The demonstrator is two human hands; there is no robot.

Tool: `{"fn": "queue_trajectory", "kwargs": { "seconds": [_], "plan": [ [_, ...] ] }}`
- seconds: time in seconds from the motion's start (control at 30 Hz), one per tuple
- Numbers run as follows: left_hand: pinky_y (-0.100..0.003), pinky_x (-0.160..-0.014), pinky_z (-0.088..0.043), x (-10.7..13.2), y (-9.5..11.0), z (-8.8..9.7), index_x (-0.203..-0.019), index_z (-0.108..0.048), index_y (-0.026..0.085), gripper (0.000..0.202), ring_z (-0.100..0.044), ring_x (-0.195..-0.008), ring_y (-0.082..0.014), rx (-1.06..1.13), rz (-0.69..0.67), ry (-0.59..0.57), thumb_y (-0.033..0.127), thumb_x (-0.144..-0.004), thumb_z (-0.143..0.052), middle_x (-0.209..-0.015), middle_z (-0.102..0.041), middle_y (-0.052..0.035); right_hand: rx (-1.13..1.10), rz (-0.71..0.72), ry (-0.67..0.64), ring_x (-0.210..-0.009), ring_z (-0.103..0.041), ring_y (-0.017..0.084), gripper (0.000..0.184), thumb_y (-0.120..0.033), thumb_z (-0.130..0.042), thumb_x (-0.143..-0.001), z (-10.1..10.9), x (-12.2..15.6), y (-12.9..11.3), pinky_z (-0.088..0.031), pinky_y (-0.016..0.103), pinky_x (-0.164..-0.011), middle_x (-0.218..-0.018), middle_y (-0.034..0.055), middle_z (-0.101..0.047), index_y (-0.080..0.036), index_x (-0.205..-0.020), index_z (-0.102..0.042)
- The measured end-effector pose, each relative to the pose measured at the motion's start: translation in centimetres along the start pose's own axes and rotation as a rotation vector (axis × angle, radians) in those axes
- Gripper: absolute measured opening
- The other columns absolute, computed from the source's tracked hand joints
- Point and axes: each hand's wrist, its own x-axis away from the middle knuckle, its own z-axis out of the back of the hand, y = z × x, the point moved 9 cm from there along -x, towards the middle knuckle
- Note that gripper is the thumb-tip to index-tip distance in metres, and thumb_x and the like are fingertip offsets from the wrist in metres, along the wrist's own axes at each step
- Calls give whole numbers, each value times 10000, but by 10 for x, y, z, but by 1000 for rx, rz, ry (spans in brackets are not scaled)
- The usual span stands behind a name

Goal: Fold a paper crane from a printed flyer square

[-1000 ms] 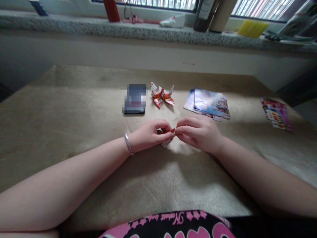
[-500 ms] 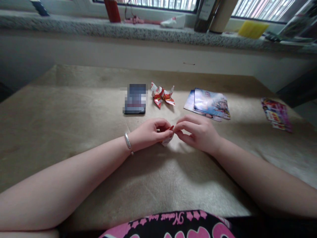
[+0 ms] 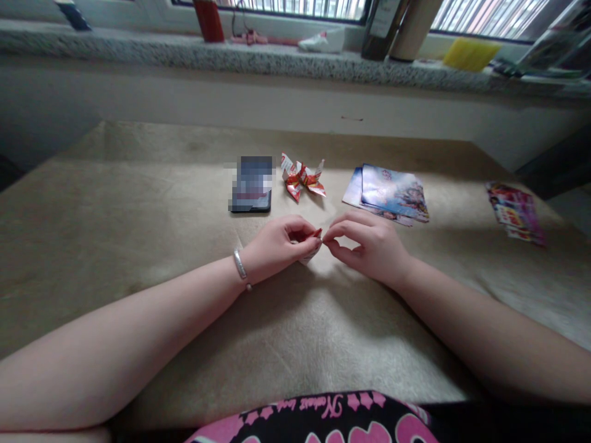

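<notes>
Between the thumb and fingers of my left hand (image 3: pixel 289 243) is a small folded piece of red and white paper (image 3: pixel 310 255), mostly covered by the fingers. My right hand (image 3: pixel 364 246) meets it from the right, thumb and index finger pinched at the paper's tip. What exactly lies in that right pinch is too small to make out. Just beyond my hands, a folded red and white paper pinwheel shape (image 3: pixel 302 178) rests on the table. Left of it lies a dark phone-like object (image 3: pixel 253 184), its surface blurred.
Blue and purple printed sheets (image 3: pixel 392 191) overlap right of the pinwheel shape. Farther right lie pink and red printed cards (image 3: pixel 516 212). Behind the tan table (image 3: pixel 161 184), a speckled windowsill (image 3: pixel 152 52) carries a red cylinder (image 3: pixel 209 21), bottles and a yellow sponge-like block (image 3: pixel 471 54).
Both hands have shifted very slightly away from me, and my right thumb and index finger have closed into a tighter pinch at the paper's tip. The things on the table stay put.
</notes>
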Motion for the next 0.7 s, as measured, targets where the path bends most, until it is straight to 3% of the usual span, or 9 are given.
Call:
{"fn": "queue_trajectory", "kwargs": {
  "seconds": [0.43,0.7],
  "plan": [
    [-201,-589,-437,0,1,7,-764,-666,124,188,-552,-664,-99,-30,-54,103,303,-769,-609,-740,-631,-28,-121,-143,64,-700,-579,130,41,-157,-614,-779,-3,4,11,-466,261,-622,-750,18,-633,-195,-764,-609],
    [-208,-592,-435,-2,-5,2,-803,-661,124,246,-541,-652,-101,-13,1,21,360,-794,-592,-721,-628,-20,-58,-108,107,-715,-582,130,57,-190,-597,-830,1,2,7,-459,255,-610,-772,28,-644,-199,-777,-618]
  ]
}}
